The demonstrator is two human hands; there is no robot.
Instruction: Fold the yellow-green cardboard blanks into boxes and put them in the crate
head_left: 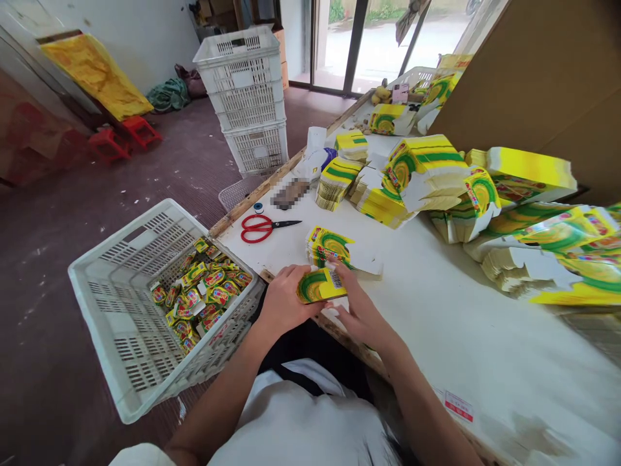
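A small yellow and green carton (321,286) is held between both hands at the table's near edge. My left hand (282,301) wraps round its left end, fingers closed on it. My right hand (358,309) presses its right end, where a barcode flap shows. Just behind the hands lies a short stack of flat cartons (331,248) of the same print. The white table (436,304) carries all of this.
A white slotted crate (121,304) at my left holds several folded cartons (204,291). Red scissors (264,227) and a small tape roll (259,208) lie on the table. Large heaps of flat cartons (427,175) fill the back and right. Stacked white crates (247,97) stand on the floor.
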